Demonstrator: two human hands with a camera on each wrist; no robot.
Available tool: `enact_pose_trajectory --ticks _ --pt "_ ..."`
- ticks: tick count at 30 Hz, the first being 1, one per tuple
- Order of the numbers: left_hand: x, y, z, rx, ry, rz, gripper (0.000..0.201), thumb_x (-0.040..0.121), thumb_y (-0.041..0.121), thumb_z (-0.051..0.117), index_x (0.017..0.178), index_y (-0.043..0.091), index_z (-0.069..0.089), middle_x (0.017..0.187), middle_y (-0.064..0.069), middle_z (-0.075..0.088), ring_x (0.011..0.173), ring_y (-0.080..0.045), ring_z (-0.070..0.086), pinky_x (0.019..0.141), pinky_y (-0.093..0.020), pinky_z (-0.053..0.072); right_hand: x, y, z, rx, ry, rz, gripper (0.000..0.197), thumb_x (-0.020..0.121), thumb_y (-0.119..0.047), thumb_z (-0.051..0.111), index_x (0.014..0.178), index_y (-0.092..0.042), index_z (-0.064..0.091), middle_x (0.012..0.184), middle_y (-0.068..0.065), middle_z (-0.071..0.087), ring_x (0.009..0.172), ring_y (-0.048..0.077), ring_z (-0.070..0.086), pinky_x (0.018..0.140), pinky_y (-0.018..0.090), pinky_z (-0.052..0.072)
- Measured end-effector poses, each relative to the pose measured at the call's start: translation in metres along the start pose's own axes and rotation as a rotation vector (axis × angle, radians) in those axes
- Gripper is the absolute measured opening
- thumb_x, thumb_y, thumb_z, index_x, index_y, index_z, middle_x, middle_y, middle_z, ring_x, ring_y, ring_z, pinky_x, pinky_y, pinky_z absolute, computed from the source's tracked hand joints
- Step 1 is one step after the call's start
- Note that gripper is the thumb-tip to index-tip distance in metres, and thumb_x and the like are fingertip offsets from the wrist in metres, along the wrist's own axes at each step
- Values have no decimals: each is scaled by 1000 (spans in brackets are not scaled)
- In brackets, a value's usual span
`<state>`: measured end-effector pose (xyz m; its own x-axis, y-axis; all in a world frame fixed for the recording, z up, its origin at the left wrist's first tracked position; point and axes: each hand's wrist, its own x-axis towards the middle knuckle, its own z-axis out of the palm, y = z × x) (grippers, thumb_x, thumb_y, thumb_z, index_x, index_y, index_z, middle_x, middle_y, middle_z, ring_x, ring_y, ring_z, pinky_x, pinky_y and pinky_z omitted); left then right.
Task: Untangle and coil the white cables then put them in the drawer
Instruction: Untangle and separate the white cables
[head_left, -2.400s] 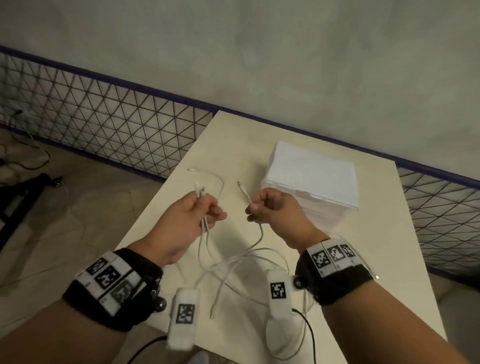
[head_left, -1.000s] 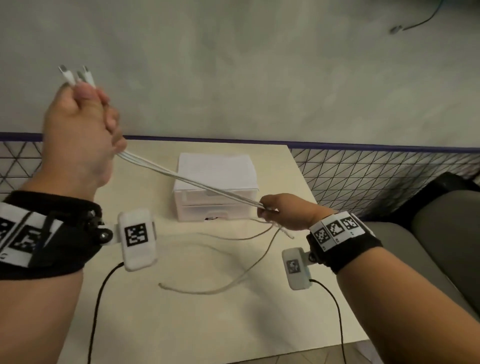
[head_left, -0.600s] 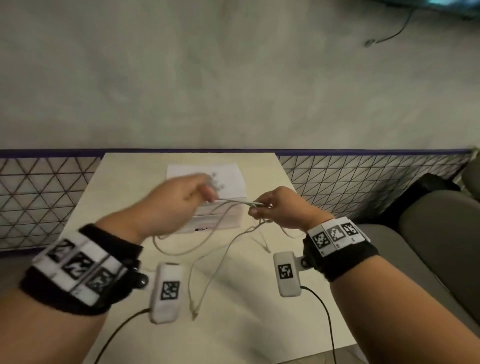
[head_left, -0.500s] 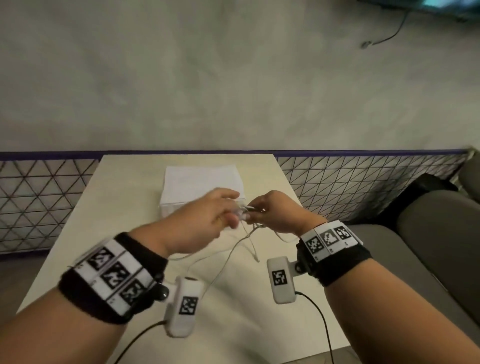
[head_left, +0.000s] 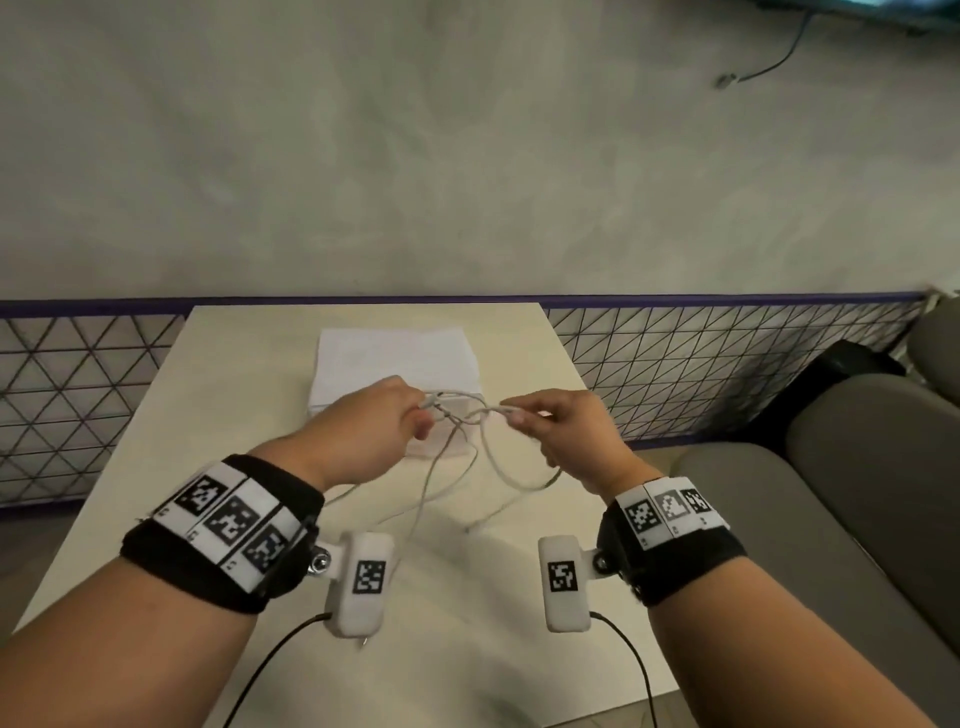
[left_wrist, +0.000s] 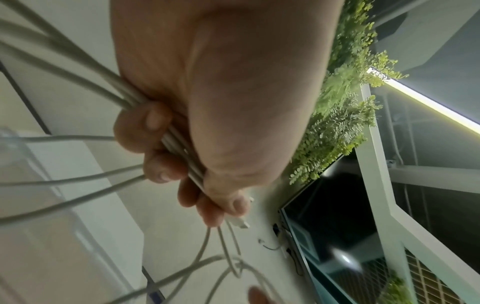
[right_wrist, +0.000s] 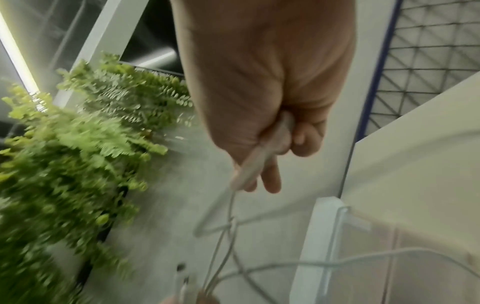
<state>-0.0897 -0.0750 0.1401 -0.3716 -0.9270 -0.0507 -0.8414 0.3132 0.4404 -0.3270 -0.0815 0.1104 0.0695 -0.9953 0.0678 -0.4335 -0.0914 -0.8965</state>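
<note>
You're early in the job: white cables (head_left: 470, 447) not yet separated, a crossing knot hangs between your hands, no neat coil formed, nothing stowed. The drawer unit (head_left: 395, 358) sits at the table's (head_left: 218, 374) far end, behind your hands; can't tell if a drawer is open. Left to do, by my read: free the strands, coil each, open the drawer, drop them in.

Left hand (head_left: 363, 431): fingers curled tight round a bundle of several strands, thumb pressing them flat, a plug end (left_wrist: 237, 223) poking past the fingertips. Loose lengths trail down to the table.

Right hand (head_left: 566, 431): thumb and forefinger pinch one cable near its connector, other fingers curled in; a loop droops below it.

Hands are held above the table, close but apart, strands slack between them. Far right, a grey sofa (head_left: 857, 493).
</note>
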Motion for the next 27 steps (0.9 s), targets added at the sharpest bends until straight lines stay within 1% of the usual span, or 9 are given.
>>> enact_pose_trajectory --ticks 3,9,12,15,16,18,22,24,27 --pt "0 -16 -3 -14 10 -74 31 97 30 35 84 17 61 98 -4 51 88 -24 56 81 -36 44 2 14 -8 191 155 98 8 86 -22 67 83 -24 73 70 0 70 41 12 41 41 23 38" --pt "-7 -31 -4 -45 41 -159 33 98 28 35 87 14 63 98 -6 55 88 -23 55 74 -31 37 10 52 -22 340 352 544 10 90 -11 53 91 -4 60 70 10 60 47 18 51 44 27 41" --pt "-10 -34 -2 -60 39 -168 33 99 29 35 87 14 62 99 -5 55 87 -22 55 72 -31 37 10 63 -21 33 205 657 19 89 -11 50 101 1 60 78 12 65 58 21 56 52 28 45" --pt "-11 -33 2 -37 -2 -146 31 99 31 35 79 23 57 98 -2 53 85 -19 54 71 -30 35 7 60 -9 -552 -85 457 32 85 -13 56 116 -11 61 115 8 67 95 23 62 82 31 49" --pt "-11 -31 3 -27 -22 -136 30 99 31 35 76 26 54 96 -1 52 84 -19 53 70 -30 36 7 54 -4 -600 -101 357 39 84 -12 56 122 -17 59 123 3 64 105 21 60 89 28 46" --pt "-11 -28 8 -7 -51 -109 29 98 33 37 73 28 52 93 2 52 85 -18 54 72 -31 39 7 33 9 -514 -78 157 46 82 -7 53 125 -24 58 127 -5 62 98 13 61 87 20 43" --pt "-11 -23 18 -1 -66 -85 30 97 36 38 80 21 58 94 2 56 87 -18 55 78 -34 44 7 -2 37 -330 -221 -71 43 82 -17 62 125 -26 59 116 -9 67 56 -3 52 74 17 42" --pt "-11 -21 21 -8 -55 -82 30 97 36 38 81 20 59 95 1 56 87 -18 55 80 -36 45 6 -6 50 -436 -265 -107 42 82 -35 68 122 -26 60 98 -7 69 64 -4 54 75 18 41" --pt "-12 -23 22 19 -78 -107 31 97 37 37 78 23 57 94 2 53 86 -17 55 78 -33 44 7 -5 56 -431 -200 -69 31 82 -33 69 110 -19 67 77 -3 64 73 12 60 71 21 42"
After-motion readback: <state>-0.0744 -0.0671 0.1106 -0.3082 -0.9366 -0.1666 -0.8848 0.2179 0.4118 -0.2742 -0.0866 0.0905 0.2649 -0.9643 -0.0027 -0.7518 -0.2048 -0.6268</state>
